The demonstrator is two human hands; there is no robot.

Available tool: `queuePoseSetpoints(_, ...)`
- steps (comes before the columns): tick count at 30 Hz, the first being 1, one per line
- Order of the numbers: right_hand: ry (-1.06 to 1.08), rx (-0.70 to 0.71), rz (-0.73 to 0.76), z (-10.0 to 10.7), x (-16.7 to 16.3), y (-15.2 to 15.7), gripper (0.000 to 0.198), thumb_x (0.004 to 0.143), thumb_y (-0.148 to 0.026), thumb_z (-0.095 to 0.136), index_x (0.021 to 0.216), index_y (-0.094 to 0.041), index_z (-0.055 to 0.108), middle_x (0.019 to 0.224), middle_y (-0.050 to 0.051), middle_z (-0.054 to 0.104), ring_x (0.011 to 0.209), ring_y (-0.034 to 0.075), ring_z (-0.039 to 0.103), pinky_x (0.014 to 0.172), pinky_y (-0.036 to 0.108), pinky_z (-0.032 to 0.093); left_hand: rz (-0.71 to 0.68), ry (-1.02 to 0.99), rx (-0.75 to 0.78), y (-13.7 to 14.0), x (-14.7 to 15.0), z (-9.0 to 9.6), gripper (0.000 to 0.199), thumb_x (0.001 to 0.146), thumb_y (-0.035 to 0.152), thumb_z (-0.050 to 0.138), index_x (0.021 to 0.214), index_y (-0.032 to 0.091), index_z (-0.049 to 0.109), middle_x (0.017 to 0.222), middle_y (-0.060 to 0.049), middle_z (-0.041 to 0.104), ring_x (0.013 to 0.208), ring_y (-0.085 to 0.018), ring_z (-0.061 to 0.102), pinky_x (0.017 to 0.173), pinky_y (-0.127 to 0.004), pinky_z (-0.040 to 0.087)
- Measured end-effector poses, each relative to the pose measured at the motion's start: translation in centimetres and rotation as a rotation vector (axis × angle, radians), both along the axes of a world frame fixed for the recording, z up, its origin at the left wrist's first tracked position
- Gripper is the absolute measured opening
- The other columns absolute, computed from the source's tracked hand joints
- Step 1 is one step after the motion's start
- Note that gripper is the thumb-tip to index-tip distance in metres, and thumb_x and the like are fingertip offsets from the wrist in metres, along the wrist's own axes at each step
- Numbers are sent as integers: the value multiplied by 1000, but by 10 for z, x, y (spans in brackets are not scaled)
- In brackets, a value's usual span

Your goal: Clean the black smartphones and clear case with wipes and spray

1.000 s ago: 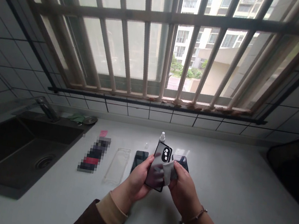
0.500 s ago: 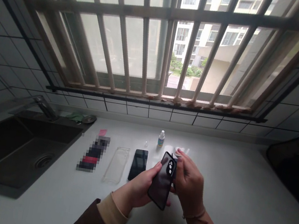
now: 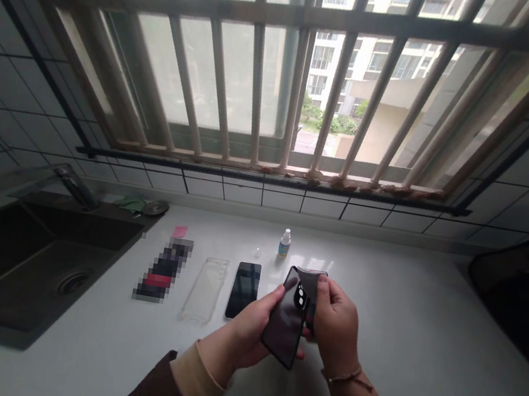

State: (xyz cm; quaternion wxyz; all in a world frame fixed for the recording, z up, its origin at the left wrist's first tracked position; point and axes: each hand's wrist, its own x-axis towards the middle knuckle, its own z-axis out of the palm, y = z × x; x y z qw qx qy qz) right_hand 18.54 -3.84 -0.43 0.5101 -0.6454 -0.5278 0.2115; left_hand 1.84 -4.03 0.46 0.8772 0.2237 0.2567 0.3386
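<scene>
A dark, see-through phone case [image 3: 284,326] with a black rim and camera cutouts is held tilted over the counter. My left hand [image 3: 249,332] is closed on its left side, thumb on the back and fingertips showing past the right edge. From behind the case's upper right, a dark flat slab with a shiny top edge [image 3: 310,279] sticks out; whether it is a phone I cannot tell. My right hand [image 3: 338,318] pinches this slab at its upper right corner, thumb on top. A black phone [image 3: 244,289] lies flat just left of the hands.
A clear phone case [image 3: 205,289], a blurred-out dark and red item [image 3: 163,272] and a pink slip [image 3: 180,232] lie to the left. Behind stands a small white-capped bottle [image 3: 284,245]. A sink [image 3: 37,268] is at far left, a black bag-like object [image 3: 528,289] at far right.
My right hand has shifted its grip to the upper right corner. The dark slab now stands out from behind the case, at an angle to it. My left hand keeps its hold.
</scene>
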Motion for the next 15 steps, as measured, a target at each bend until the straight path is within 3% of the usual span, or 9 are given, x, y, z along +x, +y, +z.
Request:
queuePoseSetpoints(2, 14, 2, -105, 2, 5, 2, 59, 109, -57, 42, 109, -14, 81, 76, 8, 80, 66, 24, 75, 58, 29, 57, -8, 3, -19, 0, 0, -1, 58, 109, 55, 40, 132, 10, 69, 112, -21, 75, 91, -29, 77, 68, -40, 65)
queuePoseSetpoints(4, -89, 130, -152, 3, 8, 3, 53, 109, -53, 45, 117, -15, 81, 97, 12, 84, 87, 27, 80, 76, 33, 62, -13, 1, -27, 0, 0, -2, 61, 109, 55, 38, 129, 7, 70, 109, -22, 75, 90, -30, 76, 69, -41, 65)
queuePoseSetpoints(6, -257, 274, -39, 3, 6, 4, 43, 109, -44, 48, 123, -18, 80, 118, 12, 82, 111, 29, 78, 98, 38, 61, -16, -3, -30, -1, 1, -3, 58, 109, 53, 40, 136, 10, 67, 111, -20, 75, 90, -30, 76, 70, -42, 64)
queuePoseSetpoints(8, -410, 343, 154, 0, 1, 5, 38, 109, -34, 49, 126, -19, 79, 127, 12, 79, 120, 27, 75, 109, 40, 58, -1, 19, -28, -1, 2, -3, 55, 109, 52, 42, 143, 14, 63, 110, -18, 77, 85, -29, 76, 69, -43, 64)
queuePoseSetpoints(10, -495, 357, 270, -6, -4, 7, 37, 109, -28, 48, 129, -19, 78, 130, 11, 78, 121, 26, 76, 110, 40, 60, 26, 64, -23, -1, 2, -3, 54, 109, 51, 44, 145, 14, 61, 105, -17, 78, 77, -26, 75, 67, -42, 64)
queuePoseSetpoints(15, -496, 378, 351, -9, -8, 6, 37, 108, -24, 50, 135, -19, 75, 135, 11, 75, 125, 27, 74, 110, 43, 61, 20, 83, -29, 0, 1, -3, 55, 110, 52, 41, 144, 13, 62, 105, -17, 78, 75, -25, 75, 64, -41, 63)
